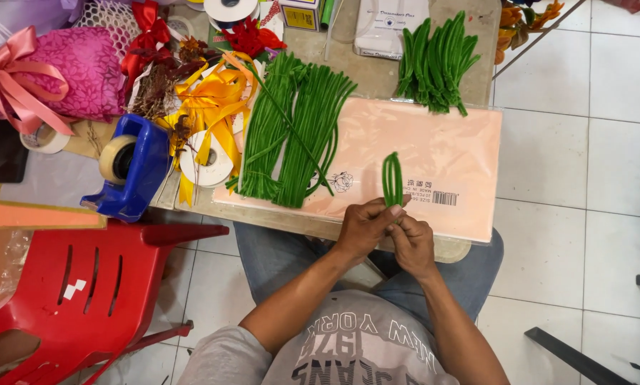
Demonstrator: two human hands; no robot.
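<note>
A green pipe cleaner (392, 178), folded into a narrow loop, stands up from between my two hands over a pink plastic pack (441, 153) on the table. My left hand (362, 227) pinches its lower end with thumb and fingers. My right hand (412, 242) grips the same end from the right, touching the left hand. A big pile of straight green pipe cleaners (291, 135) lies left of the loop on the pack. A bunch of folded green pipe cleaners (437, 64) lies at the table's far side.
A blue tape dispenser (131, 171) sits at the left by yellow ribbon (209, 107), a white ribbon spool (207, 164) and a pink wrapped bundle with a bow (56, 71). A red plastic chair (84, 285) stands at my left. White tiled floor (576, 142) lies to the right.
</note>
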